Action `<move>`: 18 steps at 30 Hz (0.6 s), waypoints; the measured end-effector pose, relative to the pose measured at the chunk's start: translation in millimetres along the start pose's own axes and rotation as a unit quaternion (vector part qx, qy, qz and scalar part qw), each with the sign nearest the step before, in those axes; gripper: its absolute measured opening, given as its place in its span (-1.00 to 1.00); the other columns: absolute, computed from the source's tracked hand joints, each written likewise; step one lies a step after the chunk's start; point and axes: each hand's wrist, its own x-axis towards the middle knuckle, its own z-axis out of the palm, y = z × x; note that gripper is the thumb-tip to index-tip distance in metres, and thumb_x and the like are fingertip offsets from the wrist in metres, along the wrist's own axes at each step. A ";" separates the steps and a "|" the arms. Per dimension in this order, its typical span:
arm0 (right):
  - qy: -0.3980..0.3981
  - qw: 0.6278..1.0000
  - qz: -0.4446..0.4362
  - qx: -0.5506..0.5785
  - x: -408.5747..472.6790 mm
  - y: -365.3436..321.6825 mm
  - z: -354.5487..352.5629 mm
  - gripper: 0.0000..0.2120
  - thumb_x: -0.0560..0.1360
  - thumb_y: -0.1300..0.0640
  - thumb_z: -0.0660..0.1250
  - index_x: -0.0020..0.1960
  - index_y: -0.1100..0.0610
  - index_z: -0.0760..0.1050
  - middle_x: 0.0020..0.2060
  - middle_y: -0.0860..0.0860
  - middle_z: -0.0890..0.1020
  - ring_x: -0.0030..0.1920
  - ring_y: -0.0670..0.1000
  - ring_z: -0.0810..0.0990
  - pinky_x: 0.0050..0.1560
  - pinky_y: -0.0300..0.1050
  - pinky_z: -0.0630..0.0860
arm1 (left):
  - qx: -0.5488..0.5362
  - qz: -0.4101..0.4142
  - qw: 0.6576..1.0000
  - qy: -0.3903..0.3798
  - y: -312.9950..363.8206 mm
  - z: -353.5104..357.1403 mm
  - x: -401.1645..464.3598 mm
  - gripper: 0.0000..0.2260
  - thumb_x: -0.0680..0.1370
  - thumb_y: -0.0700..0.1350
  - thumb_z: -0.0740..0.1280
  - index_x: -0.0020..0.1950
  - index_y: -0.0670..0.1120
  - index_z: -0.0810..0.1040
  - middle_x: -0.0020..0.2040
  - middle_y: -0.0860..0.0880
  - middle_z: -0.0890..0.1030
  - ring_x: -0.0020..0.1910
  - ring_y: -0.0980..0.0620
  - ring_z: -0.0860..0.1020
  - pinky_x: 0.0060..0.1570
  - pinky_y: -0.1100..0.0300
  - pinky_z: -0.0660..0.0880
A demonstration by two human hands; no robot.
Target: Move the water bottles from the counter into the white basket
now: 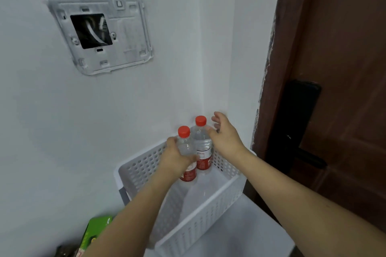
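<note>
- Head view: white basket [208, 217] sits on a white counter [246, 236] in the wall corner, next to a brown door [338, 89]. Its perforated walls are intact and its floor is bare toward the near end.
- Both water bottles stand upright at the far end of that basket, close together; I cannot tell whether they touch. Each has a red cap and a red label.
- Nearer bottle [186, 152]: my left hand [175, 158] is wrapped around its clear body above the label, fingers curled, grip firm.
- Farther bottle [201, 142]: my right hand [224, 134] rests against its shoulder with thumb and fingers loosely spread; the contact looks light, closer to steadying than holding.
- Judgement on the step: placement appears nearly complete. To finish cleanly, I should confirm each base is flat on the basket floor, then let go one hand at a time, drawing fingers straight up and clear of the caps so neither bottle tips.
- Green packet [95, 231] lies at the lower left, well apart from the work.
</note>
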 end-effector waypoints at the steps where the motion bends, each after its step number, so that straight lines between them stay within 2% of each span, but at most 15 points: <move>1: 0.006 1.000 0.001 0.003 -10.1 -2.4 -7.2 -0.46 0.60 0.12 0.26 0.52 0.06 0.16 0.45 0.00 0.35 0.38 0.00 0.37 0.33 -0.12 0.32 | -0.001 0.001 1.000 0.004 6.1 -3.3 -4.0 -0.42 0.38 -0.06 0.56 0.26 -0.03 0.31 0.19 -0.06 0.55 0.06 -0.03 0.55 -0.01 0.08 0.52; 4: 0.029 1.000 -0.010 -0.008 -43.1 -12.4 -33.7 -0.46 0.59 0.10 0.28 0.51 0.04 0.18 0.44 -0.03 0.36 0.30 -0.11 0.38 0.19 -0.24 0.27 | 0.079 0.053 0.994 0.059 31.3 -12.5 -23.3 -0.33 0.47 0.09 0.47 0.44 -0.08 0.24 0.34 -0.11 0.47 0.22 -0.12 0.51 0.07 0.05 0.45; 6: 0.047 0.998 -0.026 -0.039 -66.3 -21.2 -57.4 -0.44 0.57 0.07 0.31 0.51 0.04 0.19 0.44 -0.03 0.36 0.37 -0.06 0.35 0.23 -0.22 0.24 | 0.145 0.114 0.979 0.088 52.3 -16.2 -42.7 -0.30 0.51 0.15 0.39 0.51 -0.11 0.18 0.39 -0.14 0.42 0.29 -0.15 0.47 0.16 0.00 0.44; 10: 0.063 0.992 -0.062 -0.092 -122.7 -41.0 -118.9 -0.43 0.59 0.08 0.29 0.53 0.08 0.16 0.48 -0.01 0.31 0.46 -0.02 0.27 0.35 -0.21 0.18 | 0.228 0.224 0.940 0.120 98.4 -15.2 -91.9 -0.39 0.58 0.11 0.30 0.51 -0.17 0.22 0.43 -0.19 0.38 0.36 -0.18 0.38 0.33 -0.05 0.34; 13: 0.070 0.986 -0.082 -0.124 -175.3 -49.9 -169.3 -0.44 0.59 0.07 0.28 0.53 0.08 0.16 0.42 -0.08 0.32 0.45 -0.01 0.26 0.32 -0.25 0.17 | 0.252 0.260 0.923 0.129 135.3 -3.4 -139.4 -0.38 0.59 0.13 0.27 0.53 -0.16 0.22 0.48 -0.17 0.35 0.43 -0.18 0.33 0.42 -0.08 0.26; 18: 0.083 0.971 -0.081 -0.209 -269.3 -50.3 -246.5 -0.42 0.60 0.04 0.26 0.54 0.08 0.12 0.52 0.02 0.22 0.49 0.00 0.18 0.42 -0.16 0.12 | 0.293 0.336 0.887 0.120 180.4 33.0 -228.7 -0.41 0.61 0.16 0.22 0.54 -0.12 0.23 0.51 -0.14 0.33 0.45 -0.17 0.30 0.42 -0.08 0.23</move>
